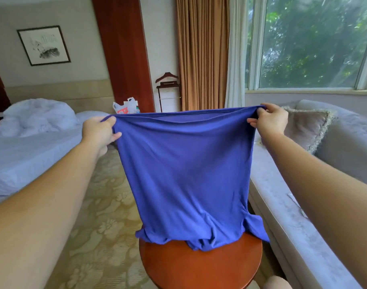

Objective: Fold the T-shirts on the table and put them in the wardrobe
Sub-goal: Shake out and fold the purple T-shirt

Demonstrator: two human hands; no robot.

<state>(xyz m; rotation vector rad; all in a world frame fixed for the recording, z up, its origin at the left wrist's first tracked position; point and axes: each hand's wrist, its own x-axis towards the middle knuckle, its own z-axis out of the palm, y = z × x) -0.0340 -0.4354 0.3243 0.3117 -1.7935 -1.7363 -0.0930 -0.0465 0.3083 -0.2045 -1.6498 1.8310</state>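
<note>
Partly bunched, the shirt (pixel 184 163) hid its collar — your left hand (pixel 99 132) and right hand (pixel 270 119) pinched its top corners.

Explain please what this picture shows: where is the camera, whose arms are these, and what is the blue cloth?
There is no machine here. A person wears a camera on the head, so the single picture looks forward along their own arms. The left hand and the right hand each grip one end of the upper edge of a blue T-shirt, held up and stretched wide. Its lower end rests bunched on a round wooden table. A bed is at the left, a grey sofa at the right.
</note>
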